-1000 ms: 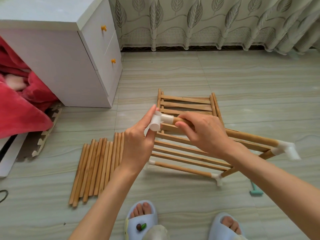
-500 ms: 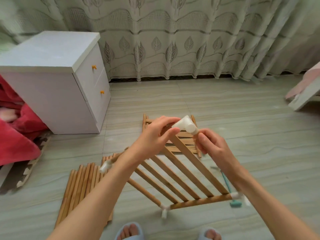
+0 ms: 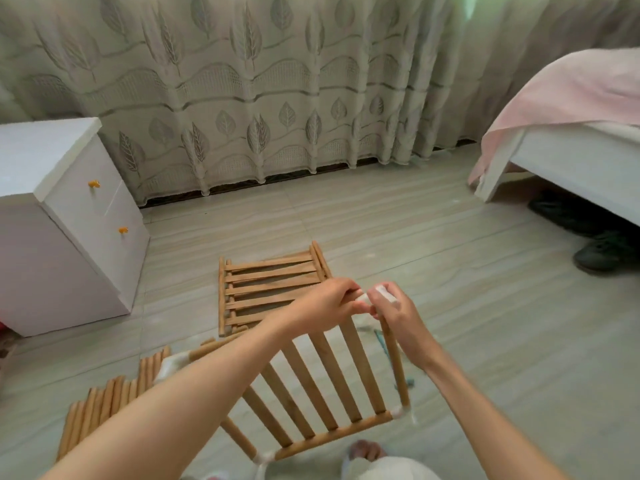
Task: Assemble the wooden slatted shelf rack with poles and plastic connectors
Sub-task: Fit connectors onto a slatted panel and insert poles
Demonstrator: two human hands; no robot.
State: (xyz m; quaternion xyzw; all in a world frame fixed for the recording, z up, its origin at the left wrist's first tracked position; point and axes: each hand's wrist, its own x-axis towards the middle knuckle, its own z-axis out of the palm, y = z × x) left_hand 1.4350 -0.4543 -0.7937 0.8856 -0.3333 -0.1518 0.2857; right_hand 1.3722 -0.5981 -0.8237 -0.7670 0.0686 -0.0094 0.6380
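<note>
Room: pale striped floor tiles (image 3: 450, 271), a leaf-patterned curtain (image 3: 242, 98) along the far wall, a white drawer cabinet (image 3: 69, 220) at the left and a bed with a pink cover (image 3: 571, 109) at the right.
Slatted panel in hand: a wooden slatted shelf panel (image 3: 322, 386) is held up off the floor, tilted, its far edge raised to the hands and its near edge low by the person's feet.
Left hand: the left hand (image 3: 325, 306) has its fingers curled round the top end of the panel's frame, gripping it just left of the corner.
Right hand: the right hand (image 3: 394, 313) is wrapped around a white plastic connector (image 3: 382, 294) at the panel's top right corner; the side pole (image 3: 394, 362) runs down from under this hand.
Hands to each other: fingertips touch at the corner, the connector between them.
Other connectors: white corner pieces sit at the near right corner (image 3: 400, 412), the near bottom corner (image 3: 263, 459) and the left corner (image 3: 173, 365).
Second panel: another slatted panel (image 3: 270, 285) lies flat on the floor beyond the hands.
Loose poles: a row of wooden poles (image 3: 104, 403) lies on the floor at the lower left, partly behind the left forearm.
</note>
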